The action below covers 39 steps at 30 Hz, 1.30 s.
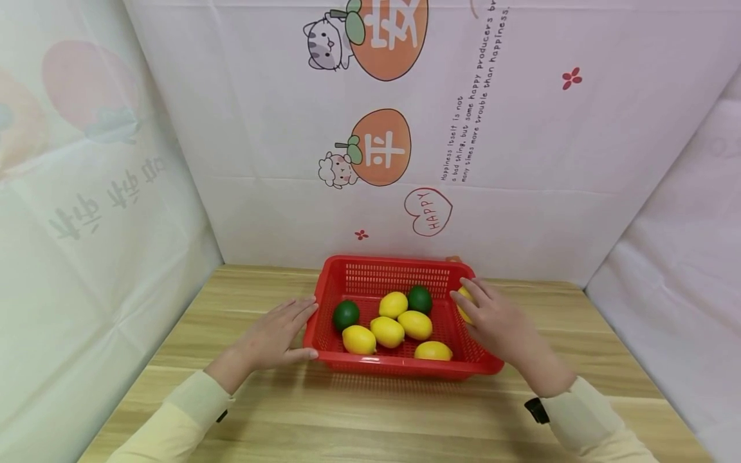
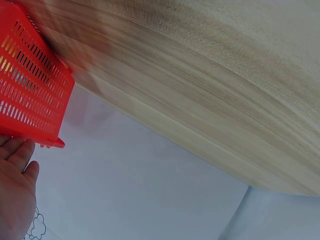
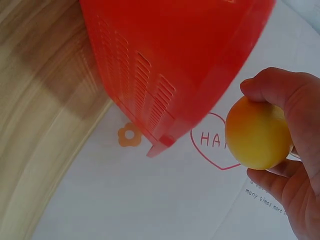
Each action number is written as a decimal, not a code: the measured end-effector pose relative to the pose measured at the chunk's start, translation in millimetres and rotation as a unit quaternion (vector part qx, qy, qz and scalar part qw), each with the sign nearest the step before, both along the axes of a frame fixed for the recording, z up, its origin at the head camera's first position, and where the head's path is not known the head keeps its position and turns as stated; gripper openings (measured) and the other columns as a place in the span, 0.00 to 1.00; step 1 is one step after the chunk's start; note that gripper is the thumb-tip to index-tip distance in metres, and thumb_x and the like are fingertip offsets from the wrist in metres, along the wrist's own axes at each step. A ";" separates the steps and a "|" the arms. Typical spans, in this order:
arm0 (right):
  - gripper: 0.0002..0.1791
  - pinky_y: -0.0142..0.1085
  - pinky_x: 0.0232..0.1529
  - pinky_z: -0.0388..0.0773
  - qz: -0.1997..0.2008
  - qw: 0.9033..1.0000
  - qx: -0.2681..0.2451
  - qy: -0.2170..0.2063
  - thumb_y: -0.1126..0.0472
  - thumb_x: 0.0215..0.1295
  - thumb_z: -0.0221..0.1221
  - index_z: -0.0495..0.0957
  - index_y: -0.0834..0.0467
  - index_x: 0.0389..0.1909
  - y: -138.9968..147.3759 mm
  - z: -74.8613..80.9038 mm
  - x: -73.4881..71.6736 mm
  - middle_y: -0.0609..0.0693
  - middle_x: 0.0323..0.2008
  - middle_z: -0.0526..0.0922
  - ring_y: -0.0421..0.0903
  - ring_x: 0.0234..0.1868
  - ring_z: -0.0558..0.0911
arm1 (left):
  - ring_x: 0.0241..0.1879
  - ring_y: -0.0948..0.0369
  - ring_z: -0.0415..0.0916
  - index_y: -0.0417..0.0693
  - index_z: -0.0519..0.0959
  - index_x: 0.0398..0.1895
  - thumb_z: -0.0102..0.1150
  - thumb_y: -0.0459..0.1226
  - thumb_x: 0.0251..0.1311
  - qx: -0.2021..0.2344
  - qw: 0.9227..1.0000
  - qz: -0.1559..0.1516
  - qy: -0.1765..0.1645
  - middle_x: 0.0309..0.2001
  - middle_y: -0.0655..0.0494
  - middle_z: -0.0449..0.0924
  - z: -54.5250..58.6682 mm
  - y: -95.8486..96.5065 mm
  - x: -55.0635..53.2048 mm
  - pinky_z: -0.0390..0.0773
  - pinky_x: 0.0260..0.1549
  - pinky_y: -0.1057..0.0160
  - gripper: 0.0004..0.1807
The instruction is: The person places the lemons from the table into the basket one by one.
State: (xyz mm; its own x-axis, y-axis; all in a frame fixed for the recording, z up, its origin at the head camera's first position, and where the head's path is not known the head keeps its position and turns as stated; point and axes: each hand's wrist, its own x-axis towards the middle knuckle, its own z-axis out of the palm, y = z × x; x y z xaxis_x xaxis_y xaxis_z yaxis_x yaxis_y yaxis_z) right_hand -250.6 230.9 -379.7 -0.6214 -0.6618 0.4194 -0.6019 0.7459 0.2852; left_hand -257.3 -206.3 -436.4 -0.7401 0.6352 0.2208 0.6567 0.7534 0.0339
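Note:
A red plastic basket (image 1: 399, 368) with slotted walls stands on the table. Inside it lie several yellow lemons (image 1: 386, 332) and two dark green round fruits (image 1: 345, 315). My right hand (image 1: 498, 321) grips another lemon (image 3: 257, 134) between thumb and fingers, over the basket's right rim in the head view. At the basket's left side, my left hand (image 1: 274, 334) rests its extended fingertips and thumb against the rim. In the left wrist view its fingers (image 2: 20, 155) touch the rim of the basket (image 2: 35, 90) and hold no fruit.
The wood-grain table (image 1: 370, 418) runs out on both sides of the basket. A white printed cloth (image 1: 278, 161) hangs right behind it, and white cloth walls (image 1: 683, 257) close off the left and right sides. Black wrist straps (image 1: 537, 410) show at the cuffs.

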 end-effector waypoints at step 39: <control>0.39 0.54 0.50 0.78 -0.044 0.983 -0.007 -0.176 0.57 0.47 0.76 0.74 0.58 0.62 -6.5 -24.5 -3.5 0.64 0.62 0.71 0.62 0.63 0.69 | 0.71 0.51 0.54 0.40 0.60 0.73 0.42 0.71 0.58 0.004 1.000 -0.002 -0.003 0.73 0.47 0.58 -2.6 -1.6 -2.2 0.54 0.69 0.51 0.52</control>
